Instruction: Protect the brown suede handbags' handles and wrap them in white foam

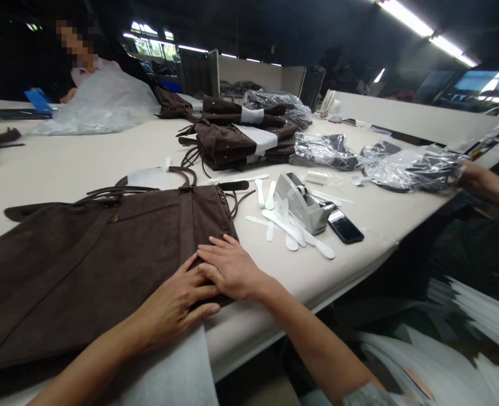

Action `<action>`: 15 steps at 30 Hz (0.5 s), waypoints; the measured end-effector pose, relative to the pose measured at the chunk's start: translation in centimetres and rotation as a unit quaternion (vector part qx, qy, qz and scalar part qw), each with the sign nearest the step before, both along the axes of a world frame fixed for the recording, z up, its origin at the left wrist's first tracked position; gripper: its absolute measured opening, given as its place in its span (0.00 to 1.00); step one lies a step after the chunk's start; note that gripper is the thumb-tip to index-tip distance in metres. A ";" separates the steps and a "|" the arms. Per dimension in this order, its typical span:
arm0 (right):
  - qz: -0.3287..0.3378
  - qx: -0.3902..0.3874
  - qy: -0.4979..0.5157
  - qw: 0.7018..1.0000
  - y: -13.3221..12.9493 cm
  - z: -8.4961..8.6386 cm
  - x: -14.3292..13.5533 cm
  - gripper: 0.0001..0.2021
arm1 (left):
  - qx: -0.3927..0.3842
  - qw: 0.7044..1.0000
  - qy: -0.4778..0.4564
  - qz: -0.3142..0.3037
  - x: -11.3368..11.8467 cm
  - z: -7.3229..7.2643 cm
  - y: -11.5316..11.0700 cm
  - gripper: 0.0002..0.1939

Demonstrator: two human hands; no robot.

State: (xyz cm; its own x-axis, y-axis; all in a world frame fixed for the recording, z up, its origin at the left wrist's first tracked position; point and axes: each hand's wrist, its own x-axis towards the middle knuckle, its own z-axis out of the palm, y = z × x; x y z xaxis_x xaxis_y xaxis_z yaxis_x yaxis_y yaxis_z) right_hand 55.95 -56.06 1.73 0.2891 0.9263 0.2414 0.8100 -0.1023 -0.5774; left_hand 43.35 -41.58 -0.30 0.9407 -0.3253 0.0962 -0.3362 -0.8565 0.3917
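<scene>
A large dark brown bag [84, 259] lies flat on the pale table, its straps toward the far side. My left hand [181, 299] rests near the bag's lower right corner, fingers spread, over the table edge. Touching it, my right hand [230, 268] lies flat on the bag's right end, fingers stretched out. Neither hand grips anything. Under my left forearm a sheet of white paper [177, 366] hangs at the table edge. Right of the bag are white plastic strips [287, 225], a grey tape dispenser [304, 203] and a black phone [345, 223].
Folded brown bags with white bands [232, 141] are stacked behind. Plastic-wrapped bundles [405, 166] lie at the right, where another person's hand [475, 175] touches one. A person sits at the far left behind clear plastic [109, 101]. White sheets [456, 361] stand below the table at right.
</scene>
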 end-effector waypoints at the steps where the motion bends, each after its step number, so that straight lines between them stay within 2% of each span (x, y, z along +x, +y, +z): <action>1: -0.022 -0.014 -0.031 0.999 0.1 -1.0 -0.5 0.22 | -0.019 1.000 0.007 -0.004 -0.1 0.2 0.0 0.14; 3: -0.068 -0.018 -0.059 0.996 -0.3 -2.4 -1.2 0.23 | -0.061 0.998 0.019 -0.003 -0.3 0.3 0.2 0.14; 4: -0.084 -0.018 -0.057 0.995 -0.6 -2.8 -1.4 0.23 | -0.086 0.996 0.013 0.017 -0.3 0.2 0.4 0.15; 6: -0.111 -0.020 -0.042 0.993 -1.2 -3.4 -1.5 0.23 | -0.116 0.987 -0.029 0.105 -0.5 -0.4 0.8 0.18; 8: -0.136 -0.017 -0.030 0.990 -1.5 -3.8 -1.4 0.24 | -0.081 0.969 -0.084 0.217 -0.8 -1.2 1.3 0.20; 10: -0.165 -0.004 -0.023 0.986 -1.5 -4.4 -1.4 0.26 | 0.001 0.948 -0.109 0.298 -1.4 -1.9 1.5 0.23; 12: -0.192 0.012 -0.014 0.981 -1.5 -5.1 -1.6 0.27 | 0.065 0.934 -0.104 0.337 -2.4 -2.2 1.5 0.24; 15: -0.209 0.024 0.012 0.977 -1.6 -6.3 -1.7 0.28 | 0.093 0.924 -0.080 0.361 -3.9 -1.8 1.1 0.25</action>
State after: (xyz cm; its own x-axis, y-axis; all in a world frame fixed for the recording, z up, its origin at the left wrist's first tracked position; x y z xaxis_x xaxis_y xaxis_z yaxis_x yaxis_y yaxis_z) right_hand 54.29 -57.66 -4.62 0.6464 0.7133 0.2709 0.6892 -0.3935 -0.6083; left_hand 39.43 -40.53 -2.11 0.8977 0.3575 0.2576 0.3094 -0.9277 0.2091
